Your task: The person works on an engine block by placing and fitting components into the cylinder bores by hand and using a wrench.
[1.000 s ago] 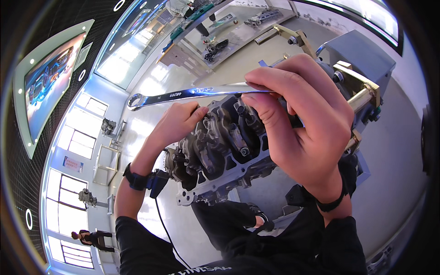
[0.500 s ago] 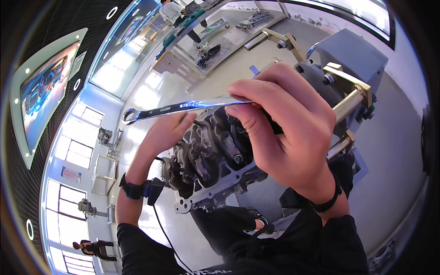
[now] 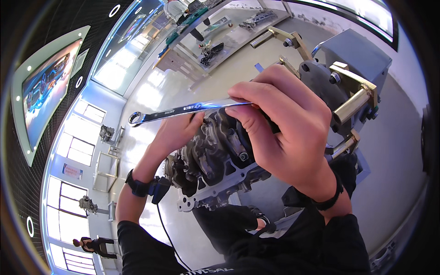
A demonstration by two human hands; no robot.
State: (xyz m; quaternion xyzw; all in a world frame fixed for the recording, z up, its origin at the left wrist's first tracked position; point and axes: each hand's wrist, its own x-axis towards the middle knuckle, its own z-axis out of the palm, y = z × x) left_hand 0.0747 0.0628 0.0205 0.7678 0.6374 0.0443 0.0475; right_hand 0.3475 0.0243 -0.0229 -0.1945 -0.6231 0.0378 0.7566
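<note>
room: bright workshop hall, glossy pale floor, workbenches well behind
stand: grey engine stand with brass-coloured clamp arms, carrying the engine block
wrench: chrome combination wrench, lying level just above the block, ring end free at left
right hand: right hand pinching the wrench's right end, fingers curled closed
left hand: left hand under the shank, touching the block; how far open, cannot tell
handling: wrench looks stiff, light, slick polished steel; best gripped mid-shank
block: likely heavy, rigid, sharp-edged casting
</note>
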